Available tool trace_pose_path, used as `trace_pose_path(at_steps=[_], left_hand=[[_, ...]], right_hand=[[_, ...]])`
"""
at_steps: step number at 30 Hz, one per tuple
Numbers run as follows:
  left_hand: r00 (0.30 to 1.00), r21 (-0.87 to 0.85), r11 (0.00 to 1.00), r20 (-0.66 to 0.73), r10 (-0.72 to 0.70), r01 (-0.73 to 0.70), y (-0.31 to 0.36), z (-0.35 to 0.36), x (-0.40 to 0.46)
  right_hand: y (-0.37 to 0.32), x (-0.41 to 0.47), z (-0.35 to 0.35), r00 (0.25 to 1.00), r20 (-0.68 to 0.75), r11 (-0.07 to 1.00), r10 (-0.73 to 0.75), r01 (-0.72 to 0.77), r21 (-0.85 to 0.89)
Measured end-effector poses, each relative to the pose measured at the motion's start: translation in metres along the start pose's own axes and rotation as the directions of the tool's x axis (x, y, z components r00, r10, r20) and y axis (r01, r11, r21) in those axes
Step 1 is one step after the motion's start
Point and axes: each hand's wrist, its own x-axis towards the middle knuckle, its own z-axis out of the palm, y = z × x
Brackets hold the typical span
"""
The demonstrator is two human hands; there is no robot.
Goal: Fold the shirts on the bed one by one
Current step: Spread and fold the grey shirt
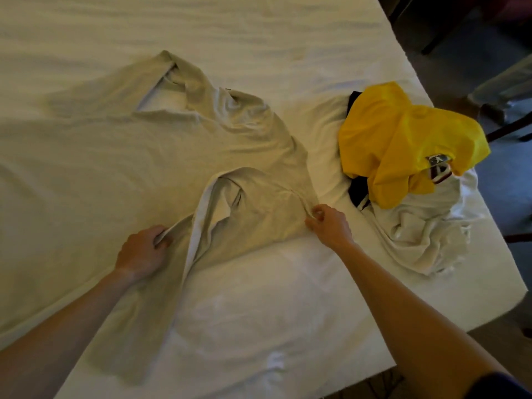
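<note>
Bed (259,312): white sheet, creased, filling most of the view; its right edge and near corner show, with dark floor beyond.

Beige shirt (144,145): spread across the left and middle of the bed, wrinkled, not yet folded. A neck opening or hem shows at its far side, and a pale band of edging runs down its near part between the two hands. One portion trails toward the near edge of the bed under the left forearm.

Left hand (142,251): fingers curled round a bunched fold of the beige shirt at the pale band, gripping it against the bed.

Right hand (331,223): thumb and fingertips pinching a small ridge of the beige shirt at its right edge, just beside bare sheet.

Pile (417,220): a heap of unfolded garments near the right edge of the bed, well apart from the hands. A yellow shirt (403,133) lies crumpled on top, bearing a small dark patch. Dark fabric shows beneath its left side; white cloth lies under and nearer.

Furniture (466,30): dark shapes beyond the bed at upper right, too dim to identify.
</note>
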Motion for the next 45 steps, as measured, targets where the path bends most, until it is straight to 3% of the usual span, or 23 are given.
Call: trace_pose_path(at_steps=[3, 5, 7, 9, 10, 12, 14, 15, 18, 22, 27, 29, 30, 33, 36, 38, 41, 43, 45], left_hand=[[1.000, -0.025, 1.000, 0.018, 0.004, -0.004, -0.001, -0.003, 0.002], [1.000, -0.035, 0.999, -0.005, -0.004, 0.004, -0.002, -0.005, -0.001], [0.998, -0.018, 1.000, -0.057, -0.013, 0.012, -0.003, -0.006, -0.010], [0.992, 0.036, 0.999, -0.123, -0.022, 0.026, -0.008, -0.008, -0.026], [0.988, 0.075, 0.996, -0.150, -0.027, 0.039, -0.014, -0.009, -0.036], [0.984, 0.171, 0.983, -0.173, -0.030, 0.060, -0.033, -0.011, -0.058], [0.980, 0.268, 0.959, -0.193, -0.044, 0.095, -0.059, -0.013, -0.080], [0.976, 0.295, 0.947, -0.208, -0.069, 0.130, -0.072, -0.015, -0.090], [0.948, 0.251, 0.938, -0.269, -0.169, 0.238, -0.102, -0.031, -0.111], [0.916, 0.130, 0.940, -0.302, -0.264, 0.314, -0.125, -0.054, -0.122], [0.883, 0.035, 0.919, -0.293, -0.367, 0.393, -0.153, -0.094, -0.118], [0.878, -0.159, 0.916, -0.264, -0.400, 0.369, -0.168, -0.122, -0.106], [0.864, -0.324, 0.879, -0.250, -0.437, 0.351, -0.176, -0.135, -0.098], [0.786, -0.721, 0.621, -0.176, -0.593, 0.307, -0.193, -0.151, -0.077], [0.733, -0.772, 0.509, -0.084, -0.675, 0.380, -0.201, -0.131, -0.079], [0.708, -0.740, 0.550, -0.143, -0.691, 0.387, -0.203, -0.117, -0.084], [0.707, -0.673, 0.658, -0.280, -0.649, 0.338, -0.201, -0.113, -0.085], [0.675, -0.683, 0.665, -0.340, -0.655, 0.301, -0.202, -0.112, -0.086], [0.615, -0.647, 0.665, -0.364, -0.700, 0.373, -0.203, -0.102, -0.093]], right_hand=[[0.019, 0.007, -0.011, 0.999, 0.034, 0.985, 0.004, 0.002, -0.170], [0.024, 0.009, -0.013, 0.999, 0.015, 0.981, 0.044, -0.040, -0.191], [0.016, 0.004, -0.002, 0.995, -0.066, 0.963, 0.071, -0.086, -0.255], [-0.005, -0.014, 0.019, 0.973, -0.230, 0.906, -0.001, -0.096, -0.411], [-0.017, -0.027, 0.032, 0.951, -0.295, 0.892, -0.093, -0.052, -0.448], [-0.045, -0.058, 0.060, 0.905, -0.287, 0.897, -0.313, 0.183, -0.403], [-0.074, -0.088, 0.093, 0.886, -0.132, 0.885, -0.444, 0.411, -0.218], [-0.088, -0.103, 0.110, 0.903, -0.035, 0.901, -0.427, 0.423, -0.096], [-0.125, -0.130, 0.152, 0.943, 0.239, 0.972, -0.234, 0.222, 0.077], [-0.149, -0.142, 0.189, 0.952, 0.304, 0.999, -0.032, 0.036, -0.008], [-0.146, -0.141, 0.201, 0.940, 0.340, 0.998, -0.034, 0.050, -0.040], [-0.144, -0.138, 0.199, 0.931, 0.360, 0.998, -0.067, 0.071, 0.002], [-0.143, -0.137, 0.198, 0.926, 0.369, 0.996, -0.085, 0.083, 0.022], [-0.143, -0.135, 0.197, 0.919, 0.382, 0.995, -0.097, 0.095, 0.024], [-0.142, -0.134, 0.196, 0.912, 0.405, 0.998, -0.060, 0.041, 0.056], [-0.140, -0.134, 0.195, 0.907, 0.420, 0.987, -0.038, -0.032, 0.158], [-0.137, -0.134, 0.187, 0.882, 0.463, 0.910, 0.088, -0.260, 0.322], [-0.133, -0.131, 0.179, 0.850, 0.497, 0.765, 0.176, -0.436, 0.474], [-0.128, -0.129, 0.172, 0.840, 0.488, 0.568, 0.237, -0.527, 0.632]])
